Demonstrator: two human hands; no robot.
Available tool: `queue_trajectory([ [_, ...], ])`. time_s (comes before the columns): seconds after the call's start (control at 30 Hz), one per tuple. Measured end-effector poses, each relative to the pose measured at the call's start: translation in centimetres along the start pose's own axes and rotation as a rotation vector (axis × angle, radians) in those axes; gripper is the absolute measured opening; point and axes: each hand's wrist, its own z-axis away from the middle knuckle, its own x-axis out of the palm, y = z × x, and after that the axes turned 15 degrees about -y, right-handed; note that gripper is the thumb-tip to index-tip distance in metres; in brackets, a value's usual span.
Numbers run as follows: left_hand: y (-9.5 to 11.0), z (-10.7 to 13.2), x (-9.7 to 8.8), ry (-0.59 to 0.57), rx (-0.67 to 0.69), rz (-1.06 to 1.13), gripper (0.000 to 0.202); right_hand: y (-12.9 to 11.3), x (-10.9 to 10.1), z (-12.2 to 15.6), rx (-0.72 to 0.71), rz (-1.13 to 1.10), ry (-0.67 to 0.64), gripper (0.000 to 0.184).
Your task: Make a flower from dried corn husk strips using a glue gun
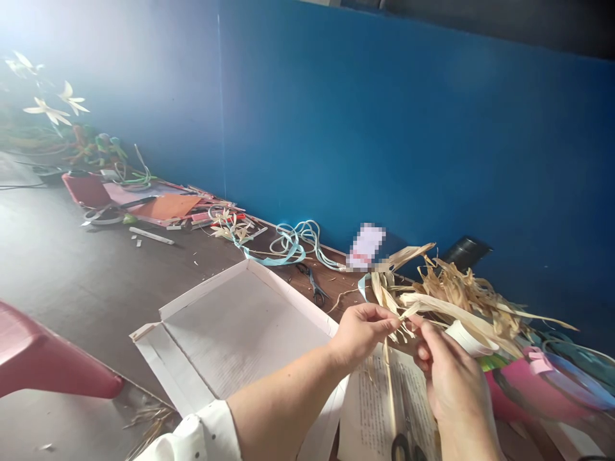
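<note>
My left hand (368, 330) pinches a pale dried corn husk strip (407, 312) between thumb and fingertips. Just to its right, my right hand (451, 371) has its thumb and index finger closed on the same husk, the fingertips of both hands almost meeting. More dried husks (461, 288) lie heaped beyond the hands. Below them is a printed page (368, 403), crossed by a thin straw-coloured stalk (390, 378). Dark scissor handles (400, 447) show at the bottom edge, partly lost in blur. A white cup (468, 338) lies tipped behind my right hand.
A shallow white cardboard box (230, 326) sits left of the hands, partly under my left arm. Beyond it are scissors (314, 285) and light-blue cord (293, 246). Craft scraps (173, 206) line the blue wall (384, 128). A pink stool (52, 358) stands at left.
</note>
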Motion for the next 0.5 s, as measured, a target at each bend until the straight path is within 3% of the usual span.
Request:
queue_trajectory([
  [0.17,0.0,0.0,-0.1,0.028,0.003,0.028,0.035,-0.1,0.5,1.1,-0.08,0.272,0.088,0.054],
  [0.3,-0.1,0.0,-0.1,0.026,0.003,0.038,0.035,-0.4,1.2,1.2,-0.131,0.039,0.054,0.085],
  [0.37,-0.2,0.0,-0.1,0.024,0.001,0.039,0.035,-0.2,1.5,1.0,-0.098,-0.052,0.072,0.079],
  [0.5,-0.4,-0.1,-0.1,0.033,-0.004,0.037,0.036,0.4,1.9,0.6,-0.025,-0.176,0.101,0.038],
])
